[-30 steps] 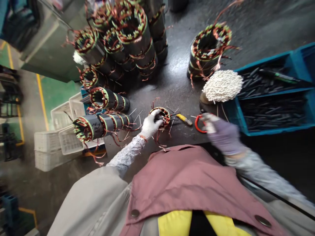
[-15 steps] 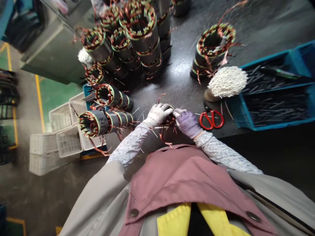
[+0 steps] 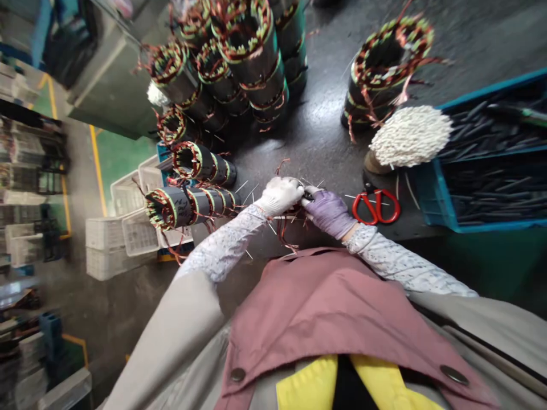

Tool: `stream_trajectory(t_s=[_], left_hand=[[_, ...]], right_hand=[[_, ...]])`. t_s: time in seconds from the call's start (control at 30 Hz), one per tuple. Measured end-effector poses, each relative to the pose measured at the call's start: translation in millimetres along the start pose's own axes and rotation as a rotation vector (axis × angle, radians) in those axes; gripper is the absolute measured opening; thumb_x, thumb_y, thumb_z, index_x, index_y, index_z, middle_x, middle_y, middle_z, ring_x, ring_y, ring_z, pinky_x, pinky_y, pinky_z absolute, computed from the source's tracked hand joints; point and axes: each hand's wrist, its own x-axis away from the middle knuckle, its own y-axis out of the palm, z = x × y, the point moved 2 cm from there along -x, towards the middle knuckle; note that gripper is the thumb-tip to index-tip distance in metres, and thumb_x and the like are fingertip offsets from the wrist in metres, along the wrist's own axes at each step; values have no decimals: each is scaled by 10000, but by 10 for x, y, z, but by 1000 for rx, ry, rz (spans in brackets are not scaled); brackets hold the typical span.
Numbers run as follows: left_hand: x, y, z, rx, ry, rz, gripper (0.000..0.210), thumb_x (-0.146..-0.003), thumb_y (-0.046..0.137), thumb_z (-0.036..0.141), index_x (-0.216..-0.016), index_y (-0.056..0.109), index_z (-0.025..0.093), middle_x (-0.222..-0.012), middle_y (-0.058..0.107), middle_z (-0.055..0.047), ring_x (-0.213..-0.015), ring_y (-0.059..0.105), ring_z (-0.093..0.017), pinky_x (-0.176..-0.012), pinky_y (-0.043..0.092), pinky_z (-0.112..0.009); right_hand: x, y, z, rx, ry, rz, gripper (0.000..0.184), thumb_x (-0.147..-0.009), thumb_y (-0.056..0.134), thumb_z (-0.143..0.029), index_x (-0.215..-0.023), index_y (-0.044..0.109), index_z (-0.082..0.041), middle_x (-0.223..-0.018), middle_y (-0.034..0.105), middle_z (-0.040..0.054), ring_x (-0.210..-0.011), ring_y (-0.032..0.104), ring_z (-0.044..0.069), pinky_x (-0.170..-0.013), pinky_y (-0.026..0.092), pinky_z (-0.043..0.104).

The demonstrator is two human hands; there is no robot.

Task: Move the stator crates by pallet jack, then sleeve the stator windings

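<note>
My left hand, in a white glove, has its fingers bent and pressed together at the near side of the bench. Facing it is my right hand in a purple glove, fingertips closed almost against the left ones. What they pinch is too small and covered to make out. Beneath them lies a mostly hidden wound stator; its copper wire ends stick out towards my apron and at the far side. Red-handled scissors lie right of my right hand. Loose white ties are scattered around both hands.
Wound stators stand stacked at the back left, with others lying at the left edge. Another stator stack stands back right, by a bundle of white ties. Blue bins hold black tubes. White crates sit left of the bench.
The camera view has shifted, moving the surroundings mostly rightwards. My left fingers, laid over the stator before, are now more curled, and both hands' fingertips have come closer together.
</note>
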Motion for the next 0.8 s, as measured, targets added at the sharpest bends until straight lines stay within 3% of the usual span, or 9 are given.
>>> stream_trajectory(t_s=[0.07, 0.13, 0.2, 0.33, 0.43, 0.5, 0.6, 0.7, 0.8], left_hand=[[-196, -24, 4, 95, -145, -111, 170, -846, 564, 142, -892, 728, 138, -971, 703, -171, -1012, 650, -330, -855, 490, -444], [-305, -44, -53, 191, -277, -151, 65, -768, 659, 149, -734, 714, 152, -810, 701, -129, -915, 668, -312, -805, 494, -403], [-276, -62, -121, 254, -294, -167, 77, -713, 727, 194, -655, 688, 162, -672, 663, -77, -805, 668, -262, -744, 496, -342], [111, -51, -216, 558, -270, -167, 194, -796, 643, 321, -722, 684, 146, -620, 628, -22, -598, 592, -138, -604, 474, -248], [323, -18, -252, 689, -311, -64, 172, -777, 627, 297, -846, 704, 160, -740, 677, -16, -678, 610, -135, -673, 485, -242], [296, 14, -243, 637, -265, -96, 196, -709, 676, 256, -887, 721, 188, -777, 691, 2, -741, 623, -146, -738, 483, -247], [126, 60, -228, 693, -218, -207, 128, -623, 701, 150, -749, 713, 173, -668, 650, 26, -670, 589, -127, -709, 471, -240], [42, 104, -268, 844, -317, -155, 49, -641, 671, 121, -631, 631, 148, -590, 590, 31, -544, 504, -83, -609, 448, -226], [115, 198, -310, 1061, -447, -105, 25, -726, 627, 169, -723, 615, 147, -613, 596, 23, -477, 459, -65, -551, 442, -224]], right_hand=[[-9, -9, -7, -16, 8, -10, 403, -937, 433, -243, -1280, 639, -199, -1414, 503, 173, -1050, 575, 284, -816, 442, 389], [-21, -14, -19, -26, 11, 8, 414, -951, 392, -218, -1287, 631, -182, -1419, 496, 190, -1049, 579, 284, -821, 443, 398], [-30, -14, -32, -38, 16, 21, 423, -963, 365, -215, -1295, 623, -174, -1435, 481, 193, -1027, 591, 276, -809, 444, 395], [-34, -25, -52, -96, 23, -1, 416, -979, 367, -251, -1296, 626, -177, -1476, 445, 175, -1027, 603, 263, -808, 450, 373], [-35, -38, -64, -116, 24, -22, 429, -989, 348, -242, -1330, 604, -186, -1503, 415, 163, -1076, 597, 273, -838, 457, 377], [-34, -42, -66, -110, 30, -32, 430, -989, 351, -242, -1336, 597, -177, -1519, 389, 169, -1084, 598, 282, -841, 464, 386], [-26, -48, -68, -95, 30, -34, 417, -974, 386, -237, -1322, 605, -170, -1519, 382, 185, -1051, 613, 276, -822, 472, 389], [-14, -61, -72, -82, 26, -23, 428, -961, 396, -225, -1337, 594, -174, -1512, 393, 187, -1032, 621, 270, -811, 471, 383], [-9, -55, -68, -77, 36, -43, 445, -971, 373, -249, -1362, 576, -184, -1524, 383, 168, -1047, 614, 280, -808, 471, 381]])
